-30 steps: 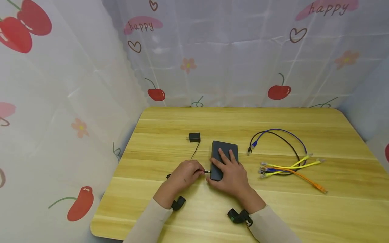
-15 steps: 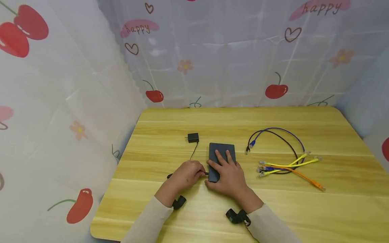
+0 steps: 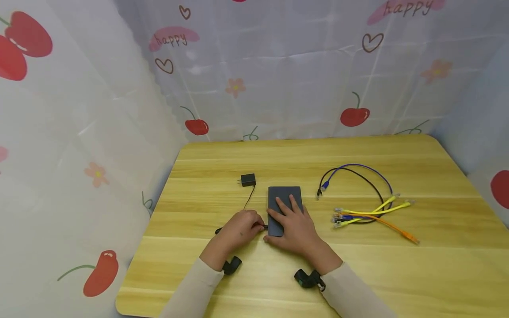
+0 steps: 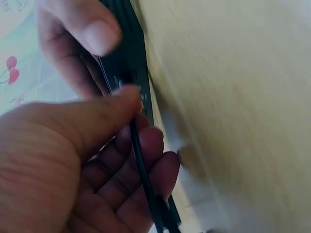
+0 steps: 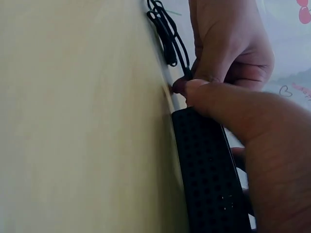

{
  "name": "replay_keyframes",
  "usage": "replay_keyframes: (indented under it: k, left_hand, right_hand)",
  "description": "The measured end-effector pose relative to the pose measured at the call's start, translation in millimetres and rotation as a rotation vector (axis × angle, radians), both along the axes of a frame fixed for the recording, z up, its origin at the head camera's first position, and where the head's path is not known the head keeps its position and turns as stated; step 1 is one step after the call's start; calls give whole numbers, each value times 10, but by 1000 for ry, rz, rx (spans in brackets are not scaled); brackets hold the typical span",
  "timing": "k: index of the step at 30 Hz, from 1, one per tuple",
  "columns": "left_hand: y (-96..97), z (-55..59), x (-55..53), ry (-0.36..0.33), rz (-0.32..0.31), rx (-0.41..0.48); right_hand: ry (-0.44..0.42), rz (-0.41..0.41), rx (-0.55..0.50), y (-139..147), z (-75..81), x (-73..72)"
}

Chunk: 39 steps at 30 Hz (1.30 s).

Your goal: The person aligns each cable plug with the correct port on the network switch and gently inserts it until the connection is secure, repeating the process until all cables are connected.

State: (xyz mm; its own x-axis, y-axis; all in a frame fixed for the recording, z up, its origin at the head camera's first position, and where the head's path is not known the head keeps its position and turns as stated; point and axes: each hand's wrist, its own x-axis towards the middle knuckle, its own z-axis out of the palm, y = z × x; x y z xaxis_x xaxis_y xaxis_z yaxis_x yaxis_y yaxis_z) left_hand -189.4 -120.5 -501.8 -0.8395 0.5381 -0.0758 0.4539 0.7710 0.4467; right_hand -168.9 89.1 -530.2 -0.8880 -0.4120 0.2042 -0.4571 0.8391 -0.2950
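Between the thumb and fingers of my left hand is the black power plug of a thin cord. The plug meets the left side of a flat dark grey box, at its socket, which my fingers mostly hide. Its cord runs back through the palm in the left wrist view. My right hand rests spread on the box's top, its thumb at the near edge. Vent holes cover the box's near side. A black power adapter lies behind the left hand.
To the right lie several network cables: yellow, orange, blue and black, partly crossed. A folded cord bundle lies near the left hand. Patterned curtains stand behind the wooden table.
The plug's metal tip showed beside the box a second ago; now the black plug body sits against the side. The box has turned slightly straighter under my right hand. The head view shifted.
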Motion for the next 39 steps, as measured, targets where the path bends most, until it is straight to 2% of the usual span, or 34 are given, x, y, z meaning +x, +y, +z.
replay_keyframes:
  k: [5,9,13,16,22,27,33,39]
  left_hand:
    - [3,11,39,36,29,7]
    - [45,34,98,91,90,-2]
    - [153,61,169,66,189,-8]
    - [253,75,206,46,237,-4]
    - [374,46,229,55,281,-16]
    - [431,4,254,10,311,-26]
    - [530,2,296,-20,297,-46]
    - [591,30,324,-2,275,-51]
  right_hand:
    - [-23,77,-4,111,64,52]
    - [-19,154,7,255,128,108]
    - [8,238,4,402,189,154]
    - [23,268,5,503,235,181]
    - [37,238,32,715,292,195]
    - [68,209,61,942,272,177]
    - [93,156,56,1292,256,199]
    - [191,123,41,1613,231,221]
